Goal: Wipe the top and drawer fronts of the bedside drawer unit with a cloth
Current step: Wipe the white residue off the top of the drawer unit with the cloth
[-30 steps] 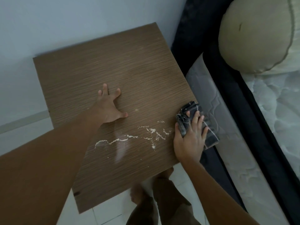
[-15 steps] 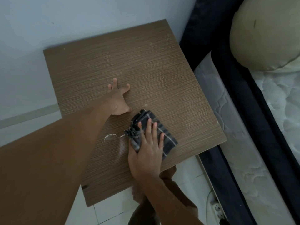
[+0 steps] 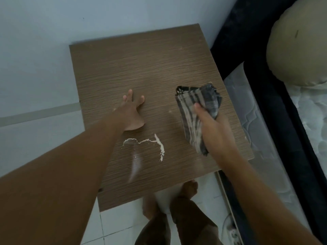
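The brown wood-grain top of the bedside drawer unit [image 3: 150, 68] fills the middle of the view; its drawer fronts are hidden below. My left hand [image 3: 131, 112] lies flat on the top with fingers spread. My right hand [image 3: 215, 128] grips a dark striped cloth [image 3: 198, 106], lifted over the right part of the top. A thin line of white powder [image 3: 160, 146] lies on the wood between my two hands, with a pale smear trailing toward the front edge.
A pale wall [image 3: 88, 20] stands behind the unit. A bed with a dark frame [image 3: 247, 55], a quilted mattress [image 3: 309, 112] and a beige pillow [image 3: 299, 50] runs along the right. My bare feet [image 3: 187, 190] stand on white floor tiles in front.
My right hand swept the cloth leftward across the powder, pushing it into a shorter line, then lifted the cloth and moved back to the right. My left hand stayed flat on the top.
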Available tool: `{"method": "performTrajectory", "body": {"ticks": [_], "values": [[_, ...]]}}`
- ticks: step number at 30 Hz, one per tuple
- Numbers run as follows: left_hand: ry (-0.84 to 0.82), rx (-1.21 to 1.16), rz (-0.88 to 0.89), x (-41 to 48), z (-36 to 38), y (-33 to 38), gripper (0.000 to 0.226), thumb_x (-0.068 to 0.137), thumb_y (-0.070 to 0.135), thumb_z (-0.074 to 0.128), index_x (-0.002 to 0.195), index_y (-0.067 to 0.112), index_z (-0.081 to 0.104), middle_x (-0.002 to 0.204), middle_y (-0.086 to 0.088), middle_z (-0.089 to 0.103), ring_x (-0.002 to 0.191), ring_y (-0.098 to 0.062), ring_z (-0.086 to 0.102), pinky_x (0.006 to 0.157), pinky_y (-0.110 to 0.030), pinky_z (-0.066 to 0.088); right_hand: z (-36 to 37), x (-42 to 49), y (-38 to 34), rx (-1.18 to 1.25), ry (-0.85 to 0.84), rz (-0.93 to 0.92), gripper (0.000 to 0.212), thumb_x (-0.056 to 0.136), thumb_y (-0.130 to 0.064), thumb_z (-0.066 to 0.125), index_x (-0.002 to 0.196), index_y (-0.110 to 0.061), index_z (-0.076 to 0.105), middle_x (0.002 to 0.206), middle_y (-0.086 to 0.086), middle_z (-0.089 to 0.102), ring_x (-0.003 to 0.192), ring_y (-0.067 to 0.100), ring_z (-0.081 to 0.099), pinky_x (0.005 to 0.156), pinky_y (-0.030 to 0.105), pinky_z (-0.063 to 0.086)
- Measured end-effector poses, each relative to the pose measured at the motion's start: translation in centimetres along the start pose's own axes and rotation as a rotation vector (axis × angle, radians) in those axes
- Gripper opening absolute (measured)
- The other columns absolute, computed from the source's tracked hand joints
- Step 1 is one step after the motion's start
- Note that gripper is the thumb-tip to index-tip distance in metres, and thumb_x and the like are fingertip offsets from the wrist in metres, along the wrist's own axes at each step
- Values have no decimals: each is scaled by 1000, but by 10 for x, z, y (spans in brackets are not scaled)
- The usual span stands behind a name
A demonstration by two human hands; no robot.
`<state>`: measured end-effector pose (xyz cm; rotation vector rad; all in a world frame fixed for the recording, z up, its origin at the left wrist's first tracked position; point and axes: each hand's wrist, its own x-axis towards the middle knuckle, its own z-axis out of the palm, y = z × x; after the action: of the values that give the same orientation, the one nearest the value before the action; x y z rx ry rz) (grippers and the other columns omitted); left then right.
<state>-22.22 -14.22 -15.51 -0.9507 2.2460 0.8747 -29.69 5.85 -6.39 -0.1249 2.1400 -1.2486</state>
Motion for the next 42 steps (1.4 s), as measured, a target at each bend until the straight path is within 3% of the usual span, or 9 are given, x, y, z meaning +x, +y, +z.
{"method": "performTrajectory", "body": {"ticks": [4,7,9,11,13,28,36,39,42], "values": [[38,-99,-54,-13,7,-16,74,97,26,54,154,37,9,161,8,-21,149,-17,-14,120,-50,1,8,24,-10,-266,-70,-208,26,97,-46,49,84,-29,62,64,1,62,55,15,58,53,27,43],[80,-133,-106,-25,13,-30,71,98,28,51,154,36,9,161,7,-20,149,-17,-13,120,-50,1,29,47,-19,-483,-156,-348,22,98,-48,44,89,-33,57,70,-10,60,67,11,60,62,29,42],[106,-154,-137,-33,17,-37,71,98,30,51,154,36,8,161,7,-20,149,-18,-13,119,-50,3,46,61,-25,-636,-241,-456,28,100,-47,40,116,-32,57,99,-6,68,100,22,64,83,38,49],[137,-178,-174,-41,22,-45,73,97,29,53,154,37,8,161,7,-20,149,-17,-12,120,-50,5,65,78,-25,-817,-343,-542,47,102,-45,37,146,-27,38,146,0,49,139,25,37,113,42,28],[163,-213,-212,-47,25,-52,75,96,28,54,154,38,8,161,8,-20,149,-17,-13,120,-49,6,86,95,-16,-938,-430,-634,55,103,-44,35,153,-23,24,161,1,24,149,19,15,120,41,7],[269,-426,-397,-78,49,-60,73,97,14,47,155,33,7,162,5,-19,149,-18,-12,121,-45,8,104,114,61,-1081,-845,-1368,58,95,-53,35,148,-29,35,161,-2,20,150,16,9,119,53,-2],[324,-447,-397,-80,58,-57,68,99,21,46,155,31,9,162,5,-18,149,-18,-12,120,-46,8,35,61,109,-1022,-967,-1268,59,93,-45,47,148,-34,32,159,-10,21,150,10,8,121,47,0],[491,-436,-366,-84,69,-59,58,99,28,49,152,29,26,164,6,-1,150,-16,1,117,-41,16,21,45,90,-670,-1005,-817,57,89,-54,43,144,-41,36,151,-17,37,144,2,23,121,35,17],[793,-596,-352,-92,82,-65,45,99,27,51,143,23,47,156,4,35,140,-17,36,109,-28,29,17,42,52,-531,-917,-655,22,87,-62,40,104,-57,55,97,-32,62,88,-3,57,84,35,47]]}}
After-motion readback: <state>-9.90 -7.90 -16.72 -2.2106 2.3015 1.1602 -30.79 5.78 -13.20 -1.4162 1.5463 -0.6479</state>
